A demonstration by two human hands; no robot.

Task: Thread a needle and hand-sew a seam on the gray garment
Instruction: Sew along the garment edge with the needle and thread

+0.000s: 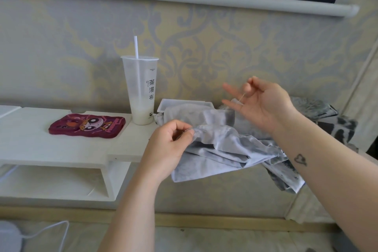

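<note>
Left hand [173, 139] up close, fingers pinching the gray garment [221, 149] at its edge to steady the seam, cloth heaped at the cup's [141, 88] 4 o'clock; right hand [263, 104] at 1 o'clock pinches the needle [242, 97], spare fingers splayed, likely pulling a stitch taut

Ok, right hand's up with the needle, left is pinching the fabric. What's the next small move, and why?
Probably lower the right hand so the needle meets the gray garment beside the left hand. The needle is pinched well clear of the cloth, while the left hand pinches its edge, seemingly ready for a stitch.
</note>
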